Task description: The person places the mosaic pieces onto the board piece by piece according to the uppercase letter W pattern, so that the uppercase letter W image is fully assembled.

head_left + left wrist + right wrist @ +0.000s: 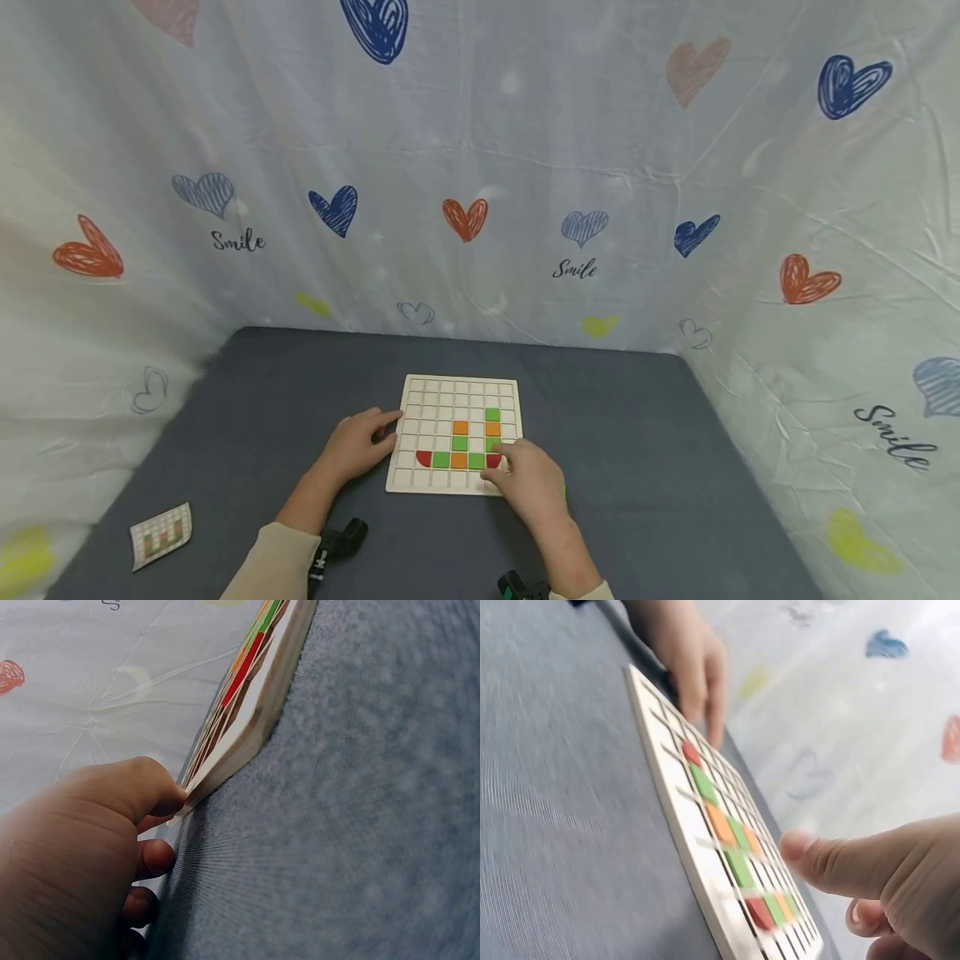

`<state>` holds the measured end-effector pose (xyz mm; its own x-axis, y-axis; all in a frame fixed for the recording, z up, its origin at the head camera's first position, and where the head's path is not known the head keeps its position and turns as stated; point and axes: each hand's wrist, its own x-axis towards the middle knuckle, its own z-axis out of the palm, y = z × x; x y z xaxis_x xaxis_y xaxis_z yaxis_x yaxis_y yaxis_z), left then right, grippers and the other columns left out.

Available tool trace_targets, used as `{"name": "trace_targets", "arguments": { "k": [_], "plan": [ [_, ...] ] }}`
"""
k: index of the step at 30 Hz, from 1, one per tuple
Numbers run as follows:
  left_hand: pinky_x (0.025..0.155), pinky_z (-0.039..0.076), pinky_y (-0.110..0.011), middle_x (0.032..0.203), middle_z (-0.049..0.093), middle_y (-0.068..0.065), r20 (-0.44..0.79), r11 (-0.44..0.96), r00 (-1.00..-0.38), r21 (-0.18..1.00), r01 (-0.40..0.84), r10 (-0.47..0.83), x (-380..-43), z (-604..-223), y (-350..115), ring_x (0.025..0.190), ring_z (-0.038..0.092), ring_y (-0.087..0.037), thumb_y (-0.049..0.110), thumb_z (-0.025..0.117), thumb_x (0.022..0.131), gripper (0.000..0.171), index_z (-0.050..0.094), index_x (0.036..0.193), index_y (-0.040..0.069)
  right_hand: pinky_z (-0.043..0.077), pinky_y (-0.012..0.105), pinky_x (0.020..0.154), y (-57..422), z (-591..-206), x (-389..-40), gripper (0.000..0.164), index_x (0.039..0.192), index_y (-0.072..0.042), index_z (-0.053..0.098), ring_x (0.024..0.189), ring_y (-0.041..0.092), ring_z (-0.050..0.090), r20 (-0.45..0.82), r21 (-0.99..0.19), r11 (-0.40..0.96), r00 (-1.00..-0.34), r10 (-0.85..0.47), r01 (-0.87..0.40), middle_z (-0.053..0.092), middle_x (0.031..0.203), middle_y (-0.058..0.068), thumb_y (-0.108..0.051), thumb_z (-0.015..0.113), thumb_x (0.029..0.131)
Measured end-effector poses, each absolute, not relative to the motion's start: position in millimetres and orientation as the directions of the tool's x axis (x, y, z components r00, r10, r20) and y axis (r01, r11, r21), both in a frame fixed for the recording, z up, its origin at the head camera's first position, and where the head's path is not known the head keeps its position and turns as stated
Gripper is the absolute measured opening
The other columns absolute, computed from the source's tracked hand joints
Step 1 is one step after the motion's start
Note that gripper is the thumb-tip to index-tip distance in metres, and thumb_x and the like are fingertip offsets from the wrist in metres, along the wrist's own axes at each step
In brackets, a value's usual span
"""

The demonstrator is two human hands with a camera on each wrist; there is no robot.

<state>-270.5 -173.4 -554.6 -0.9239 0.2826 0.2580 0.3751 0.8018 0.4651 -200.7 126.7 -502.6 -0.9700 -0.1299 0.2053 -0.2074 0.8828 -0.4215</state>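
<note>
A pale wooden grid board (pixel 427 479) lies on the dark table, with red, green and orange pieces set in its cells. My left hand (pixel 358 446) touches its left edge, thumb and index finger spread along the side. In the left wrist view the thumb (pixel 161 791) meets a board corner. Over the board's lower right is my right hand (pixel 531 479), thumb and index fingertip close by a red piece (pixel 492 461). The right wrist view shows the thumb (pixel 832 859) above the board, with no piece in its grasp. A green sliver (pixel 566 492) peeks out beside the right hand, mostly hidden.
A small card (pixel 161 536) printed with a coloured grid lies at the table's left. Another red piece (pixel 424 459) sits at the left end of the board's coloured row. A white curtain (pixel 517 275) with hearts surrounds the grey tabletop (pixel 630 433).
</note>
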Motion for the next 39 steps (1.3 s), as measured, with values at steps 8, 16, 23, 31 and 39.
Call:
{"name": "trace_targets", "arguments": {
  "k": [8,16,23,31,39],
  "plan": [
    [0.065,0.03,-0.034,0.075,0.042,0.008,0.253,0.791,-0.925,0.482,0.376,0.285,-267.8,-554.6,-174.9,0.058,0.032,-0.011,0.02,0.07,0.097,0.04,0.069,0.136,0.011,0.039,0.03,0.051,170.6,-507.3,-191.5,0.041,0.113,-0.014,0.081,0.06,0.009,0.045,0.154,-0.44,0.894,-0.988,-0.017,-0.084,0.054,0.077,-0.006,-0.032,0.091,0.077],
    [0.066,0.03,-0.035,0.076,0.042,0.007,0.234,0.795,-0.931,0.486,0.363,0.282,-270.8,-556.9,-175.5,0.058,0.033,-0.012,0.021,0.07,0.097,0.042,0.068,0.138,0.013,0.038,0.033,0.054,205.7,-514.3,-184.1,0.046,0.114,-0.013,0.08,0.063,0.013,0.045,0.021,-0.437,0.899,-0.998,0.06,0.045,0.049,0.075,-0.003,-0.032,0.092,0.075],
    [0.067,0.03,-0.036,0.076,0.043,0.007,0.242,0.794,-0.928,0.483,0.368,0.283,-270.6,-554.5,-176.2,0.059,0.033,-0.011,0.021,0.069,0.097,0.041,0.068,0.137,0.012,0.044,0.035,0.057,218.4,-518.4,-180.7,0.028,0.098,-0.013,0.082,0.069,0.012,0.052,0.016,-0.436,0.898,-0.998,0.067,0.054,0.056,0.08,-0.004,-0.026,0.092,0.075],
    [0.067,0.03,-0.036,0.075,0.042,0.008,0.24,0.798,-0.929,0.479,0.366,0.283,-273.0,-557.8,-176.2,0.058,0.033,-0.011,0.022,0.07,0.097,0.042,0.068,0.138,0.014,0.044,0.035,0.057,223.5,-517.6,-180.1,0.023,0.094,-0.016,0.082,0.068,0.011,0.05,0.028,-0.429,0.903,-0.999,0.036,0.021,0.054,0.078,-0.005,-0.028,0.091,0.076],
    [0.067,0.03,-0.036,0.075,0.042,0.008,0.245,0.796,-0.928,0.48,0.369,0.282,-272.9,-557.5,-175.7,0.058,0.033,-0.011,0.021,0.071,0.096,0.041,0.069,0.136,0.014,0.049,0.041,0.063,225.5,-502.1,-180.1,0.02,0.089,-0.016,0.079,0.072,0.014,0.056,0.004,-0.414,0.909,-0.998,0.055,0.049,0.059,0.083,-0.004,-0.028,0.09,0.077]
  ]
}}
